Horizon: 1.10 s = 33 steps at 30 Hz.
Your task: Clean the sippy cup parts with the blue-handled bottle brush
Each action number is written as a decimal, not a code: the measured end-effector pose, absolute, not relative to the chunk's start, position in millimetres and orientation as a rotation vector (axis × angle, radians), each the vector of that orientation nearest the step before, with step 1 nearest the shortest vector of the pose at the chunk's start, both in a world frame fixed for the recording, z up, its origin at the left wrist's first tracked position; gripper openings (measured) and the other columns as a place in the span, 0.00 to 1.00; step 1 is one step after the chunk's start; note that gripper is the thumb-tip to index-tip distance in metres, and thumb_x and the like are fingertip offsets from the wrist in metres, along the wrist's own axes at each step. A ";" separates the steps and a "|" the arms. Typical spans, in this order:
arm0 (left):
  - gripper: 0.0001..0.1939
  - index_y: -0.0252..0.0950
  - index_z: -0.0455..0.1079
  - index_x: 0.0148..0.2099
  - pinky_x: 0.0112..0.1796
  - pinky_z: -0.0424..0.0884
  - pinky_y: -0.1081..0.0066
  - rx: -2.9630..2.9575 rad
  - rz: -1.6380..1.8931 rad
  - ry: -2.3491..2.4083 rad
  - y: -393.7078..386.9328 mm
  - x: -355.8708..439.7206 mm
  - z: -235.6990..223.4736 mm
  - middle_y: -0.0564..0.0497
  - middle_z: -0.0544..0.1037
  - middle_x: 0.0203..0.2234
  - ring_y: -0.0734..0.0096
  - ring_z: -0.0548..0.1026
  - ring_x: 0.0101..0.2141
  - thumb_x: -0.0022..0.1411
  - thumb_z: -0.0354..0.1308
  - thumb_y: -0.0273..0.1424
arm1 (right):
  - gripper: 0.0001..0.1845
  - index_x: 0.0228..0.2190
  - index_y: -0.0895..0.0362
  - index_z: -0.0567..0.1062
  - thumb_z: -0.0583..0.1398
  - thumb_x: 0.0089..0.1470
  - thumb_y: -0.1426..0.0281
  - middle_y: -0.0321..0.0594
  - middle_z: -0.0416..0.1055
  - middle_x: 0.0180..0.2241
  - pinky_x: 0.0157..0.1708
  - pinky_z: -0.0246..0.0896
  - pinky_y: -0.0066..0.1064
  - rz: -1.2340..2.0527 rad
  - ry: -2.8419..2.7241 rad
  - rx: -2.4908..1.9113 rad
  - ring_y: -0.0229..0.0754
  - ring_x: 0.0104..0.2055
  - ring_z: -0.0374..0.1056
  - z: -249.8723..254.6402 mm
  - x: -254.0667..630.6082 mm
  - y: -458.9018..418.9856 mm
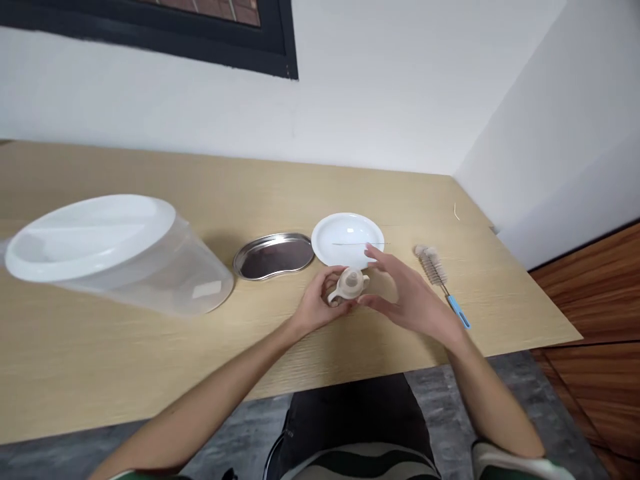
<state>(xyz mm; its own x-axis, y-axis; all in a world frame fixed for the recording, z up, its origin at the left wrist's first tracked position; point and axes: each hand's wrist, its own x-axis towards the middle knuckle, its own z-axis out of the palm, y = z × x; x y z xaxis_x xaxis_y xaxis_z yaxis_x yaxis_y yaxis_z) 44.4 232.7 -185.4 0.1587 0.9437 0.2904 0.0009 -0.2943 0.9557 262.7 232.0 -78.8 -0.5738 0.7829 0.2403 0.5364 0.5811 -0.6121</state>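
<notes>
In the head view, my left hand (320, 298) is wrapped round a small pale cup or bottle with two side handles (350, 283); its top has a raised, nipple-like middle. The thing is held upright above the table, seen from above. My right hand (407, 293) is just to its right, thumb and fingers spread apart, the thumb tip close to the bottle's lower edge. Whether it touches, I cannot tell. Directly behind the hands is a white shallow dish (347, 223) with a thin wire-like rod (355, 244) lying across it, partly behind my right fingertips.
A steel kidney dish (273, 257) sits left of the white dish. Farther left stands a big translucent pitcher (190, 267) with a white lid. On the right lies a bottle brush (440, 280) with a blue handle. A thin white bent piece (456, 212) lies near the back right.
</notes>
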 end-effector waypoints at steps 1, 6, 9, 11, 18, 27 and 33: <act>0.34 0.36 0.62 0.58 0.51 0.76 0.60 1.526 1.280 0.966 232.4 43.2 -184.1 0.42 0.79 0.49 0.59 0.79 0.49 0.51 0.72 0.31 | 0.34 0.67 0.47 0.55 0.60 0.65 0.60 0.47 0.65 0.62 0.58 0.64 0.46 0.683 -2.119 -1.033 0.48 0.59 0.67 -91.4 267.3 221.1; 0.38 0.35 0.63 0.59 0.53 0.75 0.55 1.579 1.204 1.072 230.9 41.6 -180.3 0.40 0.79 0.50 0.53 0.79 0.51 0.47 0.74 0.36 | 0.20 0.57 0.52 0.64 0.56 0.67 0.60 0.49 0.70 0.53 0.54 0.68 0.44 0.688 -1.750 -1.077 0.47 0.54 0.70 -142.3 261.9 192.1; 0.31 0.35 0.70 0.52 0.52 0.75 0.55 1.625 1.155 1.163 229.1 43.4 -176.3 0.42 0.80 0.47 0.53 0.79 0.47 0.47 0.74 0.37 | 0.34 0.62 0.56 0.60 0.61 0.62 0.54 0.54 0.68 0.56 0.54 0.66 0.46 0.572 -2.055 -1.077 0.53 0.56 0.68 -136.5 239.1 204.4; 0.25 0.34 0.72 0.48 0.47 0.77 0.58 1.652 1.123 1.202 227.9 44.7 -174.6 0.45 0.81 0.42 0.56 0.79 0.42 0.48 0.71 0.37 | 0.35 0.58 0.58 0.64 0.62 0.59 0.49 0.53 0.74 0.50 0.47 0.68 0.43 0.461 -2.207 -1.162 0.54 0.50 0.72 -122.9 223.5 219.4; 0.21 0.36 0.70 0.42 0.31 0.74 0.69 1.686 0.994 1.208 226.2 47.9 -178.3 0.52 0.78 0.32 0.65 0.75 0.32 0.42 0.66 0.28 | 0.21 0.36 0.59 0.73 0.55 0.61 0.53 0.48 0.77 0.28 0.27 0.52 0.32 0.123 -2.612 -1.360 0.50 0.29 0.74 -93.7 198.0 247.9; 0.10 0.35 0.69 0.31 0.22 0.63 0.76 1.755 0.945 1.182 227.5 48.9 -182.3 0.53 0.75 0.28 0.73 0.70 0.25 0.42 0.62 0.24 | 0.16 0.28 0.58 0.73 0.59 0.58 0.57 0.42 0.74 0.23 0.26 0.41 0.33 0.311 -2.715 -1.296 0.41 0.24 0.65 -80.1 200.1 268.0; 0.26 0.36 0.71 0.48 0.38 0.77 0.65 1.823 1.040 1.106 219.6 51.6 -187.4 0.47 0.79 0.40 0.60 0.77 0.39 0.43 0.64 0.25 | 0.20 0.20 0.57 0.67 0.59 0.59 0.60 0.32 0.67 0.19 0.26 0.46 0.29 0.815 -2.489 -1.247 0.33 0.22 0.56 -57.3 214.6 286.1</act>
<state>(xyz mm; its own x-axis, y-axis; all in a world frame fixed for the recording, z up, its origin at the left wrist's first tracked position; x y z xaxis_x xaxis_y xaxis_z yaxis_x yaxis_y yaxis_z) 51.6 219.6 -187.4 0.2961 0.9206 0.2547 0.3112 -0.3451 0.8855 214.6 286.1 -57.3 -0.6071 0.7940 -0.0333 0.6600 0.4804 -0.5776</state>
